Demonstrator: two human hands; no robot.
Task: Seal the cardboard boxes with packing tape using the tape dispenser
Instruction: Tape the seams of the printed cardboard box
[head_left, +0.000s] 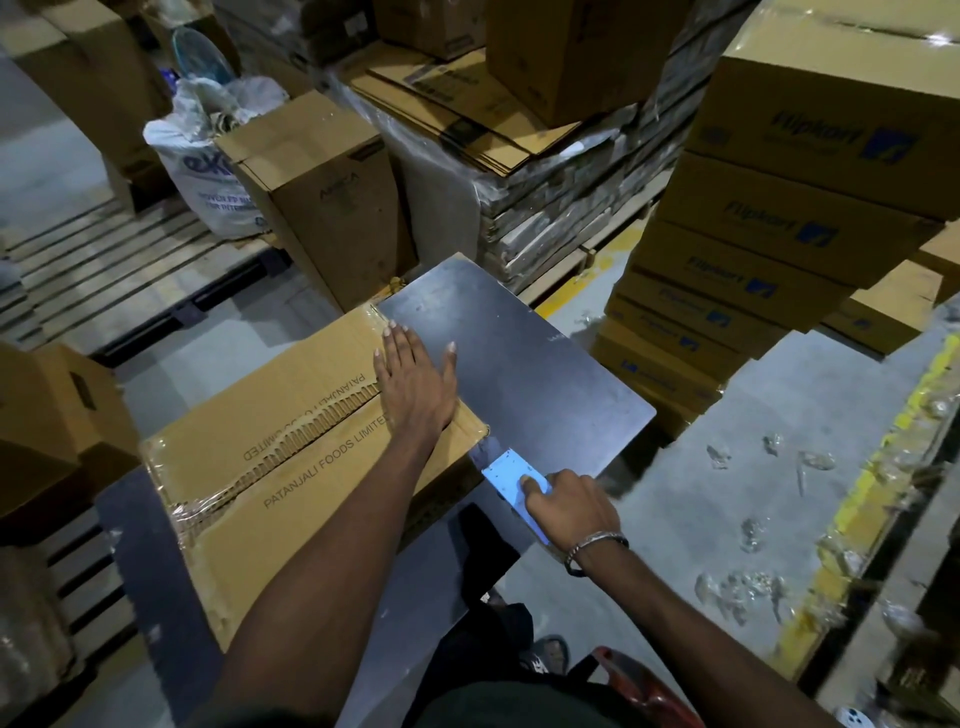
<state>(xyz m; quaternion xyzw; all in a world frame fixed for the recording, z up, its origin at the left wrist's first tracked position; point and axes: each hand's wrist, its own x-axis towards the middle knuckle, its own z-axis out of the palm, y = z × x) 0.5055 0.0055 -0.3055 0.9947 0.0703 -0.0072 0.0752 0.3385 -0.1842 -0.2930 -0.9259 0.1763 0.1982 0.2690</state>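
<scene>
right hand hides blue tool — left hand flat on box

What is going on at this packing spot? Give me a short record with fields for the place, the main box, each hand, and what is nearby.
place: warehouse floor with stacked cartons
main box: cardboard box lying on a dark table, top seam torn and ragged, clear tape along its edges
left hand: left hand lies flat, fingers straight, on the box's right end
right hand: right hand grips a light blue tool at the box's near corner; what kind of tool, cannot tell
nearby: stack of printed boxes to the right, white sack behind
</scene>
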